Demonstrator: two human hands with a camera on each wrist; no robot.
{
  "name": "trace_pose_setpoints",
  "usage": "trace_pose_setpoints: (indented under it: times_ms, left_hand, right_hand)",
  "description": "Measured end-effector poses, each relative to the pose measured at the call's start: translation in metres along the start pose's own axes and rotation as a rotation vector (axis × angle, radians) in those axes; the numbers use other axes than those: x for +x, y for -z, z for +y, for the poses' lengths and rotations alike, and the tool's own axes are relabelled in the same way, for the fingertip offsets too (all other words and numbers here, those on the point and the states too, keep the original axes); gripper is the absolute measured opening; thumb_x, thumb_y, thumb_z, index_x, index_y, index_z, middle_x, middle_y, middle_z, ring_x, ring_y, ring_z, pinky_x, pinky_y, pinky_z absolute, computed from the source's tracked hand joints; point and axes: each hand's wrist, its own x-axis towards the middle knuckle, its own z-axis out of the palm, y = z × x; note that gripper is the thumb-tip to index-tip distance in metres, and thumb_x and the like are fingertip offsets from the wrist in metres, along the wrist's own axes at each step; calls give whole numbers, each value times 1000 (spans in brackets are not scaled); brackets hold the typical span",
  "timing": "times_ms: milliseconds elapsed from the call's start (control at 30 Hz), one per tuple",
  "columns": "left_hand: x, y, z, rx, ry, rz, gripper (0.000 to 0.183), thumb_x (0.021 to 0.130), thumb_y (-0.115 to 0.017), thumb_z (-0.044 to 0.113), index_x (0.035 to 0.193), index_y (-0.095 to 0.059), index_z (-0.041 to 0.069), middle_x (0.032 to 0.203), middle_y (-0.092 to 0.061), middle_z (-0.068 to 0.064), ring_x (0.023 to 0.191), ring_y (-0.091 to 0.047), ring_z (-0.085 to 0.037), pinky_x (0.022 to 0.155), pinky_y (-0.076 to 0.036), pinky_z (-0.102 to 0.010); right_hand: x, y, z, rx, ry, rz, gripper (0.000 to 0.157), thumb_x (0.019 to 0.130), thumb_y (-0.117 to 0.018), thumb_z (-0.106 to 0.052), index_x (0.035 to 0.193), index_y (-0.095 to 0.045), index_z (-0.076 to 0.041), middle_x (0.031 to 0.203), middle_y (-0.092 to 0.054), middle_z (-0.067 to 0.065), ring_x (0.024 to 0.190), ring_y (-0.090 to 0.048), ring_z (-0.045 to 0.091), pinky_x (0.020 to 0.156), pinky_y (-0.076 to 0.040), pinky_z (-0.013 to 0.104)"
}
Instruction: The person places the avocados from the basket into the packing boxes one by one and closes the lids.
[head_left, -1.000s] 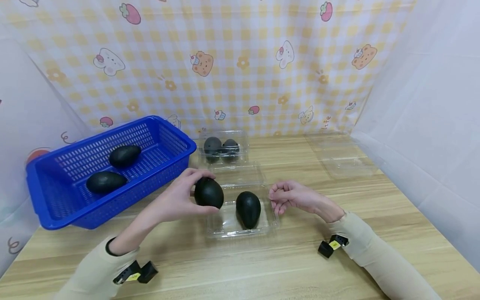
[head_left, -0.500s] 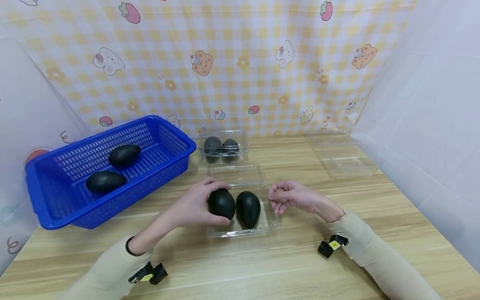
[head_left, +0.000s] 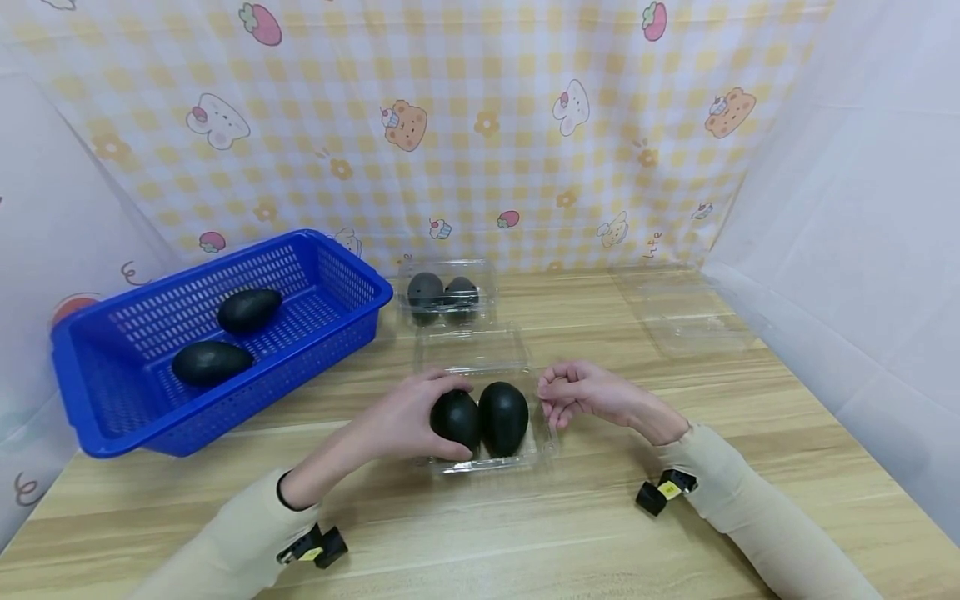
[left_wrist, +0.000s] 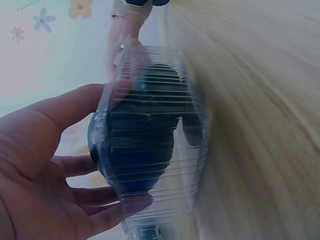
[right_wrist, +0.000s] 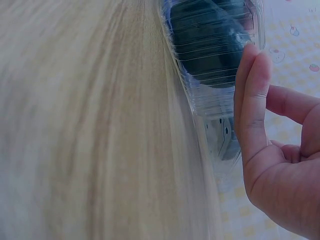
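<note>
My left hand (head_left: 401, 419) grips a dark avocado (head_left: 456, 419), thumb on its near side and fingers on the far side. That avocado sits low in a clear plastic clamshell box (head_left: 480, 467), against a second dark avocado (head_left: 505, 419). Through the ribbed wall in the left wrist view, the gripped avocado (left_wrist: 135, 150) shows dark and blurred. At the box's right side, my right hand (head_left: 588, 393) pinches the rim between thumb and curled fingers. The right wrist view has the right hand's fingertips at the edge of the box (right_wrist: 215, 102). The lid (head_left: 472, 348) lies folded back.
A blue perforated basket (head_left: 262, 392) at the left holds two avocados (head_left: 250, 310). Behind the open box stands a closed clear box (head_left: 483, 287) with two dark avocados inside. More clear plastic boxes (head_left: 690, 312) lie at the back right. A checked curtain (head_left: 480, 167) hangs behind the wooden table (head_left: 525, 542).
My left hand has carried its avocado rightward and down into the box. The second avocado has shifted slightly right. My right hand has stayed at the rim.
</note>
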Motion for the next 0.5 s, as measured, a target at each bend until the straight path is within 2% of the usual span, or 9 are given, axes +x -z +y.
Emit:
trace_pose_setpoints:
  times_ms: [233,500]
  left_hand:
    - [2,-3,0,18,-29,-23,73,72,-90,34,133,-62,5,136,-59,-16,127,-53,-37,100,-48,-54]
    - [3,-4,3,36,7,-69,71,75,-90,32,135,-61,7,136,-54,-17,125,-52,-37,99,-48,-54]
  right_hand:
    - [0,-1,-1,2,-4,5,7,103,-51,-4,102,-54,2,85,-66,10,70,-68,13,65,-58,25]
    - [0,-1,-1,7,2,0,7,103,-51,-4,102,-55,1,85,-66,9,70,-68,13,65,-58,25]
